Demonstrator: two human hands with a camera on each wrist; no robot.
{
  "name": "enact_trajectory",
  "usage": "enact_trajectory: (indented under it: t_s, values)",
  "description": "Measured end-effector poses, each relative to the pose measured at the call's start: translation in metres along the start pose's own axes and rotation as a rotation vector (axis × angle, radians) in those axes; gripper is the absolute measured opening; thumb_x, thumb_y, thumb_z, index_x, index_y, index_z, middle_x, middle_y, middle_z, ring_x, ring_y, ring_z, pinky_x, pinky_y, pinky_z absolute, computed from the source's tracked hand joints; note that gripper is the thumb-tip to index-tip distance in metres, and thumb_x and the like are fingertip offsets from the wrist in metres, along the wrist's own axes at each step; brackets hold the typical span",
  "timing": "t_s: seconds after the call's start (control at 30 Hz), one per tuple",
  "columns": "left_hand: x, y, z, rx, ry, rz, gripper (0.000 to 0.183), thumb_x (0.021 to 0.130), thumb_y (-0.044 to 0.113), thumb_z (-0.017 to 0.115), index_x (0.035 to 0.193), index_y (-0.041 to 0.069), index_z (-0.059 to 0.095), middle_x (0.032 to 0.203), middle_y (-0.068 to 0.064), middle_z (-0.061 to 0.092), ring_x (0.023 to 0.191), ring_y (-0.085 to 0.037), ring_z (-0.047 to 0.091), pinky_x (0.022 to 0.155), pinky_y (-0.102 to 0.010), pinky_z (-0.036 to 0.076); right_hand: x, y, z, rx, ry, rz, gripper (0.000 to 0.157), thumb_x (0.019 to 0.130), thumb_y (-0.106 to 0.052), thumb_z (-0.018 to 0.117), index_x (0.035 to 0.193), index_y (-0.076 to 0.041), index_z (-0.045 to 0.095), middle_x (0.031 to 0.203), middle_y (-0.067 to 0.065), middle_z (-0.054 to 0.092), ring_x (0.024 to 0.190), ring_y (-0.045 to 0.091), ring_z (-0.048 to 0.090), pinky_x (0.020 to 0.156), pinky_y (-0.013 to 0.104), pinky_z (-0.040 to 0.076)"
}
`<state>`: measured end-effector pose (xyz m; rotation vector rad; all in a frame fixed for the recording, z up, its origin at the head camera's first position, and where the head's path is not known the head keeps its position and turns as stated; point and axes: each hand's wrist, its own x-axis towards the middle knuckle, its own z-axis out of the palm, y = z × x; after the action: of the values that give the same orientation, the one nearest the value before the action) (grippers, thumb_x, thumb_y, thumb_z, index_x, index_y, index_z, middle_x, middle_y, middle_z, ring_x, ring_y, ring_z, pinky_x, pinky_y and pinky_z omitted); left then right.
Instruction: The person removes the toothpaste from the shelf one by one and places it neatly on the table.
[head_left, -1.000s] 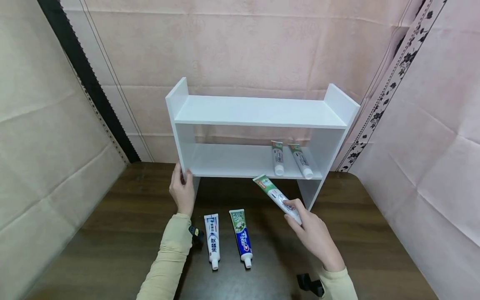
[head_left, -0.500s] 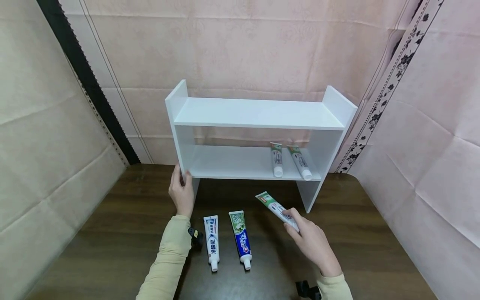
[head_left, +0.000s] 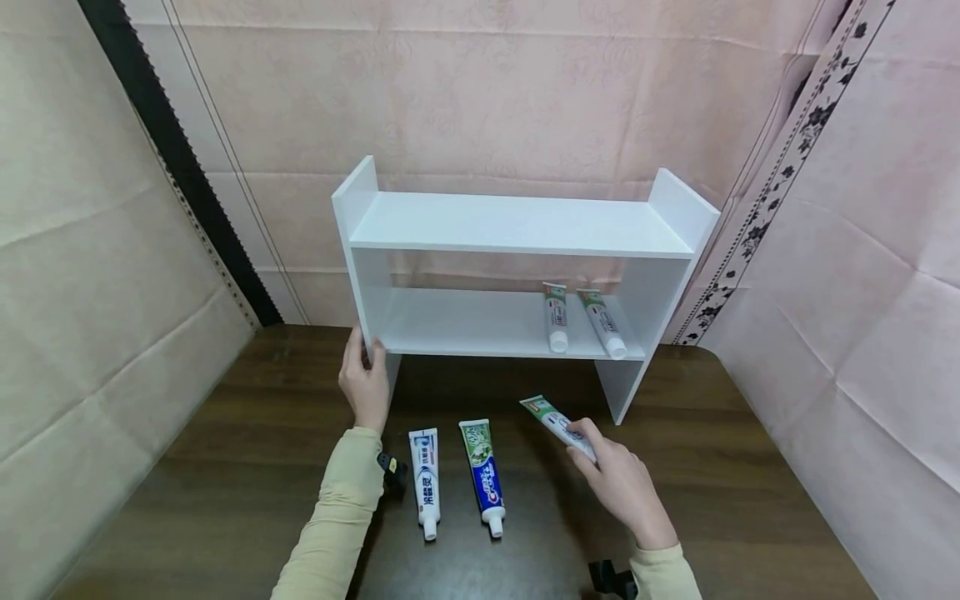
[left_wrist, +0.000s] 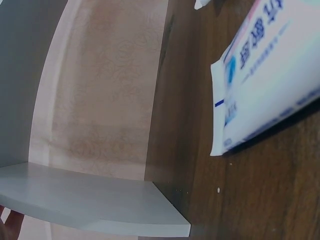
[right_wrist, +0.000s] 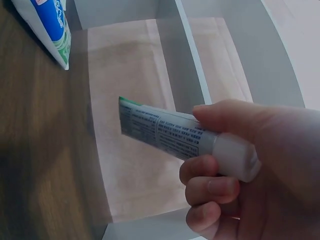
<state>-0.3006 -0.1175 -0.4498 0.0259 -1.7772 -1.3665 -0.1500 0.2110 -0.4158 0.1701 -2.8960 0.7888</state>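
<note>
My right hand (head_left: 618, 483) grips a green-and-white toothpaste tube (head_left: 556, 423) near its cap, above the table in front of the shelf's right part. In the right wrist view, thumb and curled fingers close round the tube (right_wrist: 165, 131), its printed back showing. At the lower left side panel of the white shelf (head_left: 450, 321), my left hand (head_left: 366, 385) grips the panel's edge, thumb on the inner side. On the table between the hands lie a white-and-blue toothpaste tube (head_left: 425, 483) and a green-and-blue toothpaste tube (head_left: 483, 477), caps toward me.
Two toothpaste tubes, one (head_left: 556, 318) fairly straight and one (head_left: 602, 325) slanted, lie on the shelf's lower board at the right. The upper board (head_left: 517, 223) spans between raised side panels. Cloth walls (head_left: 510, 100) surround the brown wooden table (head_left: 225, 467).
The tube in my right hand has come down and toward me, away from the lower board's front edge. My left hand stays on the side panel.
</note>
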Motion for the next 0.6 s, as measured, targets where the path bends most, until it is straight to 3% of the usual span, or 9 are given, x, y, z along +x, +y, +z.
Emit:
enact_trajectory:
  t_s: [0.37,0.6]
  values:
    - [-0.0005,0.0001,0.0003,0.008,0.008,-0.003,0.042,0.098,0.019,0.053,0.14,0.024,0.053,0.128,-0.011,0.063,0.097,-0.023,0.061,0.077,-0.04,0.05,0.0026,-0.0009,0.0079,0.006,-0.041,0.068,0.026,0.096,-0.025,0.058,0.121,-0.018,0.055,0.091,0.013,0.066,0.059,0.016,0.048,0.05,0.029,0.035]
    - [-0.0003,0.0018,0.0008,-0.001,0.019,0.009,0.043,0.097,0.017,0.053,0.14,0.02,0.054,0.129,-0.012,0.063,0.1,-0.026,0.062,0.08,-0.049,0.052,0.0013,-0.0013,0.0099,-0.02,-0.03,0.042,0.025,0.095,-0.025,0.06,0.119,-0.017,0.059,0.09,0.013,0.067,0.061,0.017,0.05,0.053,0.03,0.036]
